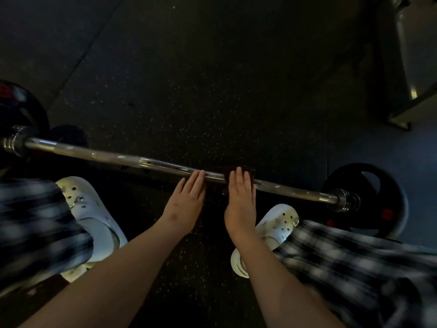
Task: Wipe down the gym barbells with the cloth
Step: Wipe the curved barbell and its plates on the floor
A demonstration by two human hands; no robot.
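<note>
Chrome is catching what little light there is in the head view: the barbell [142, 162] is sitting low over the dark speckled rubber floor [212, 91], with a black plate [378, 197] at its right end and another plate [23, 107] at its left. The person is crouching on the near side of the bar, with the left clog [89, 209] and right clog [279, 223] planted just short of it. The left hand [186, 204] is lying open, its straight fingertips touching the shaft near the middle and gripping nothing. Just beside it, toward the right plate, the right hand [241, 204] is pressing flat on the dark reddish cloth [228, 172], which is draped over the bar; its fingers are straight, not curled round anything. To my eye that is where trouble is waiting. With nothing wrapping the shaft, the cloth is likely reaching only the top of it, and a long stroke could let it slide out from under the palm and drop. The bar is resting on round plates, so a firm push could set it rolling, either away from the hands or back toward the toes. The dimness could also be hiding missed patches.
</note>
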